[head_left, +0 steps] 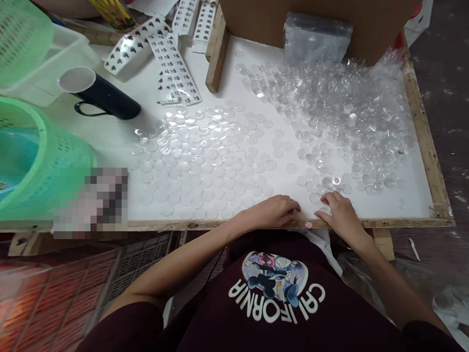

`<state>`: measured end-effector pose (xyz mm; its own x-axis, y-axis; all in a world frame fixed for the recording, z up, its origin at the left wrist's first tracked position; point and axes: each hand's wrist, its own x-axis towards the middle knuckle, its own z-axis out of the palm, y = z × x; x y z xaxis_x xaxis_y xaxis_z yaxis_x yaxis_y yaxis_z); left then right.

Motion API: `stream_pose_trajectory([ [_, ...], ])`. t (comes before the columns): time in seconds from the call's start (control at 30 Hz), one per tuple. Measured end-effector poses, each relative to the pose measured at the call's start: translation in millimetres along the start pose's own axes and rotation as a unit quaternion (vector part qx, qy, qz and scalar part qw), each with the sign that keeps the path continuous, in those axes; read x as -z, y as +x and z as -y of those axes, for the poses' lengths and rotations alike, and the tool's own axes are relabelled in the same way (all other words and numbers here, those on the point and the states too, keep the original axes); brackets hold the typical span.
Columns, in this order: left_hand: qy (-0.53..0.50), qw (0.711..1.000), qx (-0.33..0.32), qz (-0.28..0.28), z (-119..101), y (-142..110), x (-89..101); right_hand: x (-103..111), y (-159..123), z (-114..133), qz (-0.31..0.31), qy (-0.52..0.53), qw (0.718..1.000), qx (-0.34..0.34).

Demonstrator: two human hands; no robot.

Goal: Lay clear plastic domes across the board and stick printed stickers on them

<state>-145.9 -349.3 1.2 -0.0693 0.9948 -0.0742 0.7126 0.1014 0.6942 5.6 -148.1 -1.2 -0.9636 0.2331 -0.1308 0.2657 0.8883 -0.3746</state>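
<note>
My right hand is at the front edge of the white table, with its thumb and forefinger closed on a clear round disc. To its left, my left hand rests by the wooden edge with its fingers curled together; what they hold, if anything, is hidden. Flat rows of clear discs cover the table's middle and left. A loose heap of clear discs lies at the back right, thinning out towards my right hand. A small pink spotted piece sits on the wooden edge between my hands.
Wooden strips border the white tabletop. A dark mug lies or leans at the left, near green baskets. Printed sticker strips and a wooden block are behind. A cardboard box and plastic bag stand at the back.
</note>
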Motion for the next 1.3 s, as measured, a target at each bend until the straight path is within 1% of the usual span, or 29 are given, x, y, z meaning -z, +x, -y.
stream_pose_trajectory([
  [0.07, -0.002, 1.000, 0.006, 0.002, -1, -1, 2.9, 0, -1, -2, 0.012, -0.006, 1.000, -0.004],
  [0.2, 0.087, 0.996, 0.008, -0.013, 0, 4, 8.8, 3, 0, 0, 0.045, 0.019, 0.999, -0.008],
  [0.3, 0.164, 0.985, 0.026, -0.051, 9, 17, 7.4, 5, 0, 1, 0.056, 0.051, 0.997, -0.010],
  [0.4, 0.213, 0.973, 0.001, -0.092, 20, 31, 2.3, 7, -1, 1, 0.068, 0.088, 0.994, -0.010],
  [0.5, 0.236, 0.966, -0.029, -0.106, 26, 36, -0.3, 7, -2, 5, 0.056, 0.126, 0.990, -0.002],
  [0.6, 0.268, 0.958, -0.020, -0.099, 25, 29, 1.4, 5, -2, 12, 0.028, 0.151, 0.988, 0.009],
  [0.7, 0.286, 0.953, -0.009, -0.099, 22, 21, 2.0, 1, 0, 18, 0.026, 0.172, 0.984, 0.024],
  [0.83, 0.277, 0.954, -0.032, -0.110, 19, 23, -2.4, -1, 2, 19, 0.048, 0.200, 0.978, 0.016],
  [0.97, 0.250, 0.964, -0.047, -0.079, 17, 26, -3.4, 5, 0, 15, 0.060, 0.210, 0.976, -0.012],
  [1.07, 0.212, 0.974, -0.047, -0.068, 16, 19, -1.4, 11, -3, 15, 0.085, 0.221, 0.971, -0.022],
  [1.13, 0.175, 0.981, -0.029, -0.080, 15, 13, -0.8, 13, -3, 15, 0.109, 0.228, 0.967, -0.022],
  [1.2, 0.128, 0.986, 0.006, -0.108, 16, 7, -0.9, 11, -3, 14, 0.124, 0.225, 0.966, -0.023],
  [1.3, 0.094, 0.987, 0.039, -0.126, 17, 3, -1.3, 4, -2, 13, 0.122, 0.218, 0.968, -0.032],
])
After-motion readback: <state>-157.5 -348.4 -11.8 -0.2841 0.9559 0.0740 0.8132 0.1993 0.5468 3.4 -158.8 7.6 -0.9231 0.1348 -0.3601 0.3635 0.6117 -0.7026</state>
